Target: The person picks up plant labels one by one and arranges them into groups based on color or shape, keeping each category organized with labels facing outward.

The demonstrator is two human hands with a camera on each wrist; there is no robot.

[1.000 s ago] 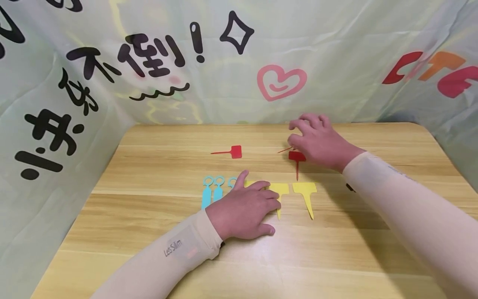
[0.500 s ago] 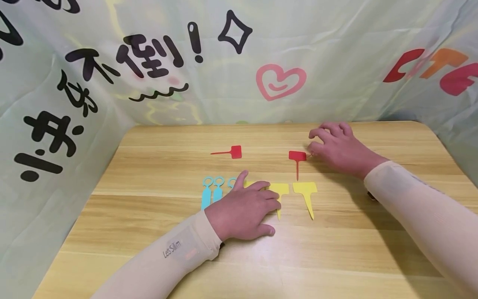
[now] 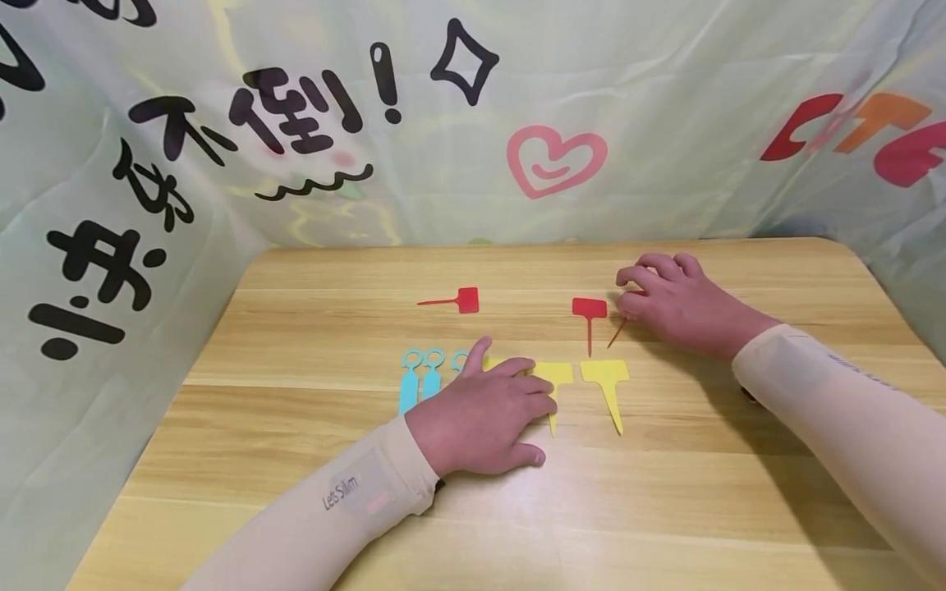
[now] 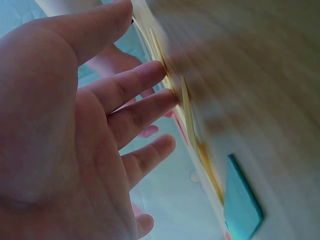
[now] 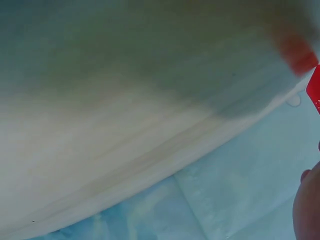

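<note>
Between the thumb and fingers of my right hand (image 3: 680, 305) is a red T-shaped plant label, its thin stem (image 3: 617, 333) pointing down-left and its head mostly covered. In the right wrist view a red label (image 5: 315, 89) shows at the right edge. Left of that hand a red plant label (image 3: 589, 309) lies stem toward me. My left hand (image 3: 484, 417) is spread over yellow T-shaped labels (image 3: 556, 373), partly covering them; contact is hard to tell. Another yellow label (image 3: 604, 372) lies uncovered beside its fingertips. Blue ring-topped tags (image 3: 410, 389) lie by its wrist, one mostly hidden.
Farther back on the wooden table (image 3: 296, 460), a red label (image 3: 467, 300) lies sideways with its stem to the left. A printed cloth (image 3: 665, 107) hangs behind the table's far edge and along its sides.
My right hand has moved right and slightly nearer, carrying the red plant label from behind the lying one to its right; the stem now points down-left. The left hand stays put.
</note>
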